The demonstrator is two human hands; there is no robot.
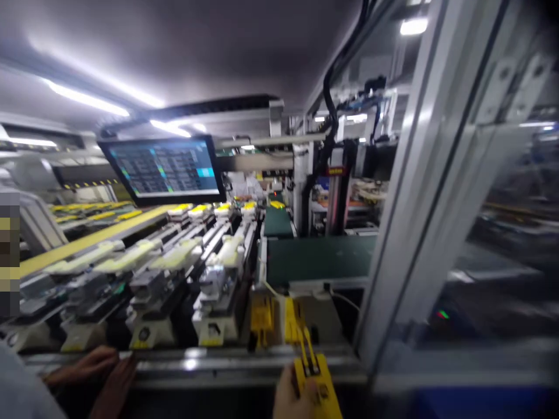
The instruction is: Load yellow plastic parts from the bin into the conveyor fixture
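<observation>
Metal frame post (pixel 406 192) stands right of the green conveyor belt (pixel 321 256). Monitor (pixel 166 169) sits beyond the row of metal fixtures (pixel 216 288), which carry smooth pale-yellow plates (pixel 229 250). Co-worker's hands (pixel 98 358) are at the front rail (pixel 190 364). Left hand (pixel 285 396), lower centre, grips flat yellow pronged tool (pixel 324 381), thumb across its face; right hand out of view, state cannot be told

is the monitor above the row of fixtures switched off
No, the monitor is lit, with blurred rows on its blue screen.
</observation>
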